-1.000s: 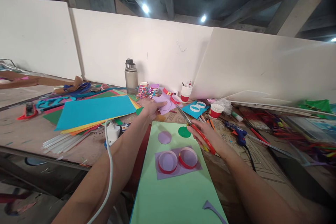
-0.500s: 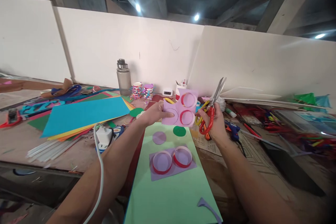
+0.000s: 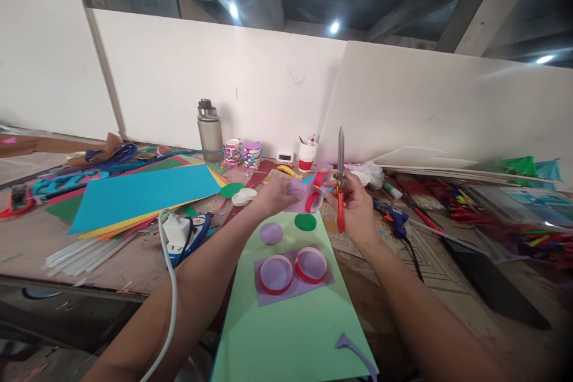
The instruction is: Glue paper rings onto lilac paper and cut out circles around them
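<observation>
The purple paper piece with red rings (image 3: pixel 307 194) is held above the green sheet (image 3: pixel 290 322) by the left hand (image 3: pixel 277 196). The right hand (image 3: pixel 356 206) grips red-handled scissors (image 3: pixel 341 182), blades closed and pointing upward, just beside the piece, over the bench (image 3: pixel 67 233).

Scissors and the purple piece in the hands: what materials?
Scissors: bare grey metal blades with a dull sheen, glossy red handles, likely plastic. Purple piece: matte, thin and flexing in the left hand, so paper or craft foam; red rings on it look like paper strip.
</observation>
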Demonstrator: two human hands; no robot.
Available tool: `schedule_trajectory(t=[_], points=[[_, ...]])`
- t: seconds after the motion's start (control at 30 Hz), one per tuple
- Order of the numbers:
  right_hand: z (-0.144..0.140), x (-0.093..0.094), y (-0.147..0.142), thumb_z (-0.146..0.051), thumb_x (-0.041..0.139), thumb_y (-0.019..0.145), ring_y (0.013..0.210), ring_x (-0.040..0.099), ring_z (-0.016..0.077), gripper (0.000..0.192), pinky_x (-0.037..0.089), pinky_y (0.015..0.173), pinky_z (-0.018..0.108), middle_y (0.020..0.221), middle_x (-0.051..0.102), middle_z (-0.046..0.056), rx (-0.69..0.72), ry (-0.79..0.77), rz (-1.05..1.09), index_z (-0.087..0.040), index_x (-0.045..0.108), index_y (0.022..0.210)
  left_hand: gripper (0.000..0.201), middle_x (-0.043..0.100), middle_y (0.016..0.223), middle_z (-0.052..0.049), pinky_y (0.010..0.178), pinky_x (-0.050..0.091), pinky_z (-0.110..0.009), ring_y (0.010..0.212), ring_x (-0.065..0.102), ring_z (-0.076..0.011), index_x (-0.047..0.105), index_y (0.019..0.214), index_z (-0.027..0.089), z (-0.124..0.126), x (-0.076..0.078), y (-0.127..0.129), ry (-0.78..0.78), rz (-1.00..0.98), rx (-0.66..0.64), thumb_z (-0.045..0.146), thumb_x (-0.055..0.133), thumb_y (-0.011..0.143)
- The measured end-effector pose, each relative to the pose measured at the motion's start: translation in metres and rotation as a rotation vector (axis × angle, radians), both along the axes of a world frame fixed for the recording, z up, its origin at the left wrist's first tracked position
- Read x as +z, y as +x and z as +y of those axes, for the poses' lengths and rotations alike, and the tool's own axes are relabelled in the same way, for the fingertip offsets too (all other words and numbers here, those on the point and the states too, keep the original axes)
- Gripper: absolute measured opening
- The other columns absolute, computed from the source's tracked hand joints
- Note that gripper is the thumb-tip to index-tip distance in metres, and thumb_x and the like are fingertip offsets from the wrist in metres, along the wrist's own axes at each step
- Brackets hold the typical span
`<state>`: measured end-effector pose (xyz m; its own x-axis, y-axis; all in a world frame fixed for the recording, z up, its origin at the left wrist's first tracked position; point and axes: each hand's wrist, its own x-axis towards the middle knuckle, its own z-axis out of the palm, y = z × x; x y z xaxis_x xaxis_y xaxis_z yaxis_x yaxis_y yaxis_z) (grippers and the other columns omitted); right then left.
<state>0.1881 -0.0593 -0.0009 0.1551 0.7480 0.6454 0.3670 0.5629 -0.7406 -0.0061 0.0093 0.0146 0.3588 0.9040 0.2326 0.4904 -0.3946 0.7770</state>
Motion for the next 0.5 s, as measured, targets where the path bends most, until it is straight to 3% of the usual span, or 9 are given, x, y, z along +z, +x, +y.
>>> schedule_trajectory(t=[0.1,0.27,0.37,0.43,0.5], points=[[-0.001,-0.001,-0.009,-0.031,0.068,0.080,0.091,0.068,0.0210,0.044,0.055,0.087,0.037,0.104,0.072,0.007,0.021,-0.014,-0.039,-0.023,0.058,0.122,0.018,0.060,0.059,-0.006,0.059,0.037,-0.029,0.063,0.057,-0.0217,0.061,0.058,0.017,-0.006,0.000,0.008,0.142,0.181,0.009,0.025,0.071,0.070],[-0.001,-0.003,-0.021,-0.023,0.063,0.080,0.109,0.064,0.0222,0.044,0.053,0.092,0.035,0.122,0.067,0.007,0.037,-0.046,-0.096,-0.025,0.061,0.124,0.009,0.064,0.065,-0.007,0.059,0.036,-0.030,0.064,0.059,-0.0220,0.065,0.067,0.017,-0.017,0.001,0.016,0.180,0.188,-0.058,0.021,0.065,0.075],[0.002,-0.006,-0.025,-0.018,0.060,0.078,0.103,0.066,0.0199,0.051,0.054,0.088,0.032,0.117,0.069,0.006,0.040,-0.069,-0.123,-0.026,0.058,0.129,0.014,0.061,0.060,-0.008,0.061,0.038,-0.031,0.064,0.059,-0.0236,0.061,0.059,0.019,-0.017,-0.002,0.019,0.192,0.167,-0.012,0.020,0.069,0.071],[0.004,-0.006,-0.024,-0.017,0.058,0.078,0.093,0.068,0.0194,0.051,0.054,0.081,0.031,0.107,0.072,0.005,-0.026,-0.075,-0.197,-0.024,0.059,0.128,0.017,0.061,0.060,-0.008,0.065,0.040,-0.032,0.068,0.061,-0.0259,0.058,0.056,0.020,-0.016,-0.004,0.020,0.163,0.119,-0.009,0.018,0.072,0.066],[0.005,-0.004,-0.022,-0.017,0.056,0.078,0.087,0.068,0.0204,0.046,0.053,0.078,0.032,0.102,0.073,0.006,-0.123,-0.056,-0.317,-0.023,0.063,0.123,0.017,0.063,0.066,-0.008,0.071,0.042,-0.031,0.079,0.063,-0.0288,0.059,0.056,0.020,-0.016,-0.005,0.020,0.015,-0.067,-0.051,0.013,0.074,0.060]])
